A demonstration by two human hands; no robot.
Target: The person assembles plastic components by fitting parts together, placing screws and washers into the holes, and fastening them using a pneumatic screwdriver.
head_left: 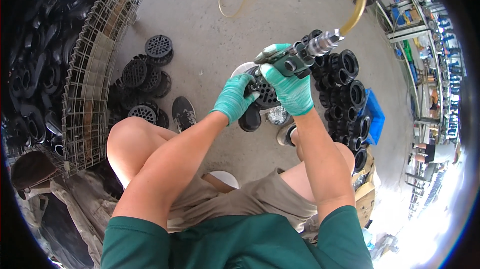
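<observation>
My right hand (291, 88), in a green-and-white glove, is wrapped round a dark pneumatic screwdriver (292, 61) with a metal coupling and a yellow air hose (361, 4). The tool's front end points down-left toward a black plastic drain fitting (266, 95) with a round perforated grate. Gloved the same way, my left hand (235, 96) grips the fitting's left side, fingers and thumb closed on its edge. A curved black pipe end (249, 120) sticks out below it. Under the hands part of a white round surface (243, 69) shows. The tool's tip is hidden among the fingers.
Stacked round black grates (145, 74) stand on the floor at left, beside a wire cage (92, 64) full of black parts. Several black rings (345, 94) and a blue crate (374, 116) are at right. A bowl of small metal pieces (278, 115) sits below my hands.
</observation>
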